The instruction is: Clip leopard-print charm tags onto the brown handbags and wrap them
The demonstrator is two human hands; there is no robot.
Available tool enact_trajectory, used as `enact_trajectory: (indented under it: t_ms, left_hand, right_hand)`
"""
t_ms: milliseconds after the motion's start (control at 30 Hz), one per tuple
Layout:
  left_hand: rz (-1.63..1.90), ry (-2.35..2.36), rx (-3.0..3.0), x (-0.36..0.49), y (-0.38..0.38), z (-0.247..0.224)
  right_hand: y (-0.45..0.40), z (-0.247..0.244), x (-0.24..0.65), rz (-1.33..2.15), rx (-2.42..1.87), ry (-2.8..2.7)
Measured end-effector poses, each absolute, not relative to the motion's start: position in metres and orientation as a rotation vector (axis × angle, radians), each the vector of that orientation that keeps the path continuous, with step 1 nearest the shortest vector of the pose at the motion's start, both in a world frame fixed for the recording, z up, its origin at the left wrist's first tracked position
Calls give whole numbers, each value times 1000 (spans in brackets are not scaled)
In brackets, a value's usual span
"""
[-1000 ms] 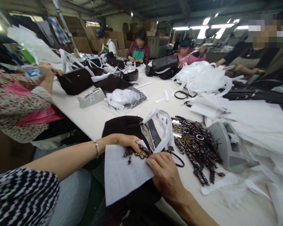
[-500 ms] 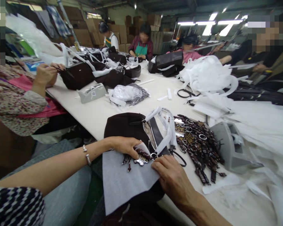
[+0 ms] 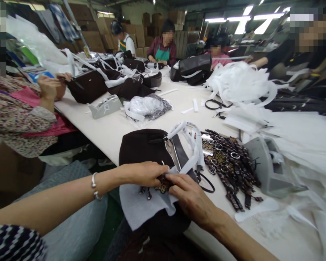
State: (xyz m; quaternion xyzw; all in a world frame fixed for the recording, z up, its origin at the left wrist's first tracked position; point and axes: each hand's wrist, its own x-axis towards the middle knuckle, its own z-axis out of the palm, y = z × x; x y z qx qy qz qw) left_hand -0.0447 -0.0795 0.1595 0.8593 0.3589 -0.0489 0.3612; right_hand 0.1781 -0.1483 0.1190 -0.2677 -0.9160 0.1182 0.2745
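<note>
My left hand (image 3: 145, 174) is closed on a dark beaded bag charm (image 3: 163, 184), with its tassel ends hanging below the fingers. Under the charm lies a thin white wrapping sheet (image 3: 141, 208), bent up at its right side. Close against the left fingertips, my right hand (image 3: 191, 195) pinches the sheet at the charm; its fingertips are partly hidden. Both hands are over a dark brown handbag (image 3: 143, 145), whose strap (image 3: 199, 148) is wrapped in white. The bag's zip opening shows a beige lining.
Right of the bag lies a pile of similar charms (image 3: 228, 163) with metal rings, beside a grey tape dispenser (image 3: 266, 170). White sheets (image 3: 293, 134) and wrapped straps (image 3: 241, 83) are heaped further right. Another dispenser (image 3: 104, 107) and a plastic-wrapped bundle (image 3: 148, 107) stand ahead. Co-workers sit around the table.
My right hand has moved up and left to meet my left fingers. The sheet's right part is drawn up around the charm, and the charm's metal ring is now covered.
</note>
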Motion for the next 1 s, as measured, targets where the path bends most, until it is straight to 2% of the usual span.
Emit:
enact_trajectory:
  t_ms: [167, 333, 600, 1000]
  left_hand:
    - [-163, 885, 1961, -47, -74, 170]
    - [-135, 1102, 1782, -46, -73, 157]
    - [-11, 1418, 2074, -27, -97, 156]
    - [176, 1333, 2249, -27, -122, 150]
  right_hand:
    - [-147, 114, 176, 384, -772, -2467]
    - [-144, 117, 174, 128, -725, -2552]
    - [-136, 134, 174, -26, -721, -2669]
    - [-142, 121, 188, 334, -1016, -2509]
